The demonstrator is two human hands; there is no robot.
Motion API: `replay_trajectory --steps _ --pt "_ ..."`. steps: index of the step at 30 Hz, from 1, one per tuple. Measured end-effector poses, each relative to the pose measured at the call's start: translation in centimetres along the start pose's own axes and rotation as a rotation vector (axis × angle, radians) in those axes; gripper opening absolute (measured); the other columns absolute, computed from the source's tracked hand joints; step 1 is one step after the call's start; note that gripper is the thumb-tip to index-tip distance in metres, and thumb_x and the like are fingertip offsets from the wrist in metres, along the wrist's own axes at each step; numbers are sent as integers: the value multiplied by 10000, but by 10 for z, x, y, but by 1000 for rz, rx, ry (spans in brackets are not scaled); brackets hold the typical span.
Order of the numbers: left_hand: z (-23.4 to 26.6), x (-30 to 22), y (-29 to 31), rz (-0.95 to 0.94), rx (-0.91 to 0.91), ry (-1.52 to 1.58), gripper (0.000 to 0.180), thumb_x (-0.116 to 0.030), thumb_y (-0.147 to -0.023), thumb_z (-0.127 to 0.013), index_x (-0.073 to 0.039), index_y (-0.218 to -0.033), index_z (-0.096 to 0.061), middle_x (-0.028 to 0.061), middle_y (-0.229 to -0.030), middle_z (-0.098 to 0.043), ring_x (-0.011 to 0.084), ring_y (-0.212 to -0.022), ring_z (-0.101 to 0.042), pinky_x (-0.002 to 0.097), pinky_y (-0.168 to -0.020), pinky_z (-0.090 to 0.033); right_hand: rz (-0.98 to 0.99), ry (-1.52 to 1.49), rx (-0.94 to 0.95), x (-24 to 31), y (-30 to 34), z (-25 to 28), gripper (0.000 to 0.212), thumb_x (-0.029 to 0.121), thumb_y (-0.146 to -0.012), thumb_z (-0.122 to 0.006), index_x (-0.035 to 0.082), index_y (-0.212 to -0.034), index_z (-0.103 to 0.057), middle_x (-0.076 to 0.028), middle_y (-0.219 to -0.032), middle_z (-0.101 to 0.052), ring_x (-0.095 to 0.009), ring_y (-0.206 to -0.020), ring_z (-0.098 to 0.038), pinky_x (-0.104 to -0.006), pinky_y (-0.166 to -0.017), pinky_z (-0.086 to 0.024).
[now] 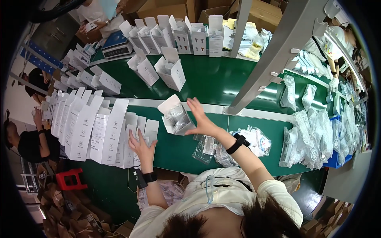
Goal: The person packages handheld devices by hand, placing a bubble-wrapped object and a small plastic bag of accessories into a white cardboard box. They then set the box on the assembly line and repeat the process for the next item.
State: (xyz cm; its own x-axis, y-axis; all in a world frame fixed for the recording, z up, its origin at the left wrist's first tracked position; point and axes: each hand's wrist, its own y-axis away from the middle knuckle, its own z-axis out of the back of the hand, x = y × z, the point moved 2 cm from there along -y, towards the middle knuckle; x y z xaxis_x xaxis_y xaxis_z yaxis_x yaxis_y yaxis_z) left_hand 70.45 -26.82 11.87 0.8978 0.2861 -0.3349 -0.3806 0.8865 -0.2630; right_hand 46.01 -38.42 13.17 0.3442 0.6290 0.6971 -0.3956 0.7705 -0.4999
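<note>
A white open carton (177,119) with its flap raised stands at the middle of the table, clear plastic-bagged contents showing in its top. My right hand (203,121) is beside its right side, fingers stretched and spread, the thumb at the carton's lower right corner. Whether the thumb presses on it, I cannot tell. My left hand (142,147) has its fingers spread in front of the near end of a row of upright white cartons (113,135), holding nothing. Some fingertips overlap a carton, and contact is unclear.
Several clear bags of small parts (214,148) lie under my right forearm. Bubble-wrapped items (309,137) are heaped at the right by a blue bin (339,158). A grey metal post (264,67) rises from the table rail. More filled cartons (170,71) stand beyond; other people work nearby.
</note>
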Motion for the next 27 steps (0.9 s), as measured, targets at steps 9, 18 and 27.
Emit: replay_trajectory --steps 9,18,27 --pt "-34 -22 13 -14 134 -227 936 -104 -559 -756 -111 -1335 -234 184 -1382 -170 398 -1222 -221 541 -918 -266 -436 -586 -153 -82 -42 7 1087 44 -492 -795 137 -1373 -165 -112 -1270 -336 -293 -1172 -353 -388 -966 -340" --pt "-76 -150 -30 288 195 265 880 -143 -612 -751 -105 -1331 -245 198 -1306 -268 422 -1108 -326 494 -930 -284 -561 105 -700 -147 -78 32 1055 -3 -520 -744 133 -1376 -143 -191 -1315 -237 -360 -1214 -257 -417 -989 -266" --pt "-153 -62 -53 150 391 847 834 -60 -689 -685 -129 -1352 -185 181 -1226 -388 322 -1103 -411 413 -911 -359 -551 -482 446 -44 81 87 475 266 -742 -649 27 -1134 -529 -164 -971 -615 -261 -918 -597 -313 -818 -457"
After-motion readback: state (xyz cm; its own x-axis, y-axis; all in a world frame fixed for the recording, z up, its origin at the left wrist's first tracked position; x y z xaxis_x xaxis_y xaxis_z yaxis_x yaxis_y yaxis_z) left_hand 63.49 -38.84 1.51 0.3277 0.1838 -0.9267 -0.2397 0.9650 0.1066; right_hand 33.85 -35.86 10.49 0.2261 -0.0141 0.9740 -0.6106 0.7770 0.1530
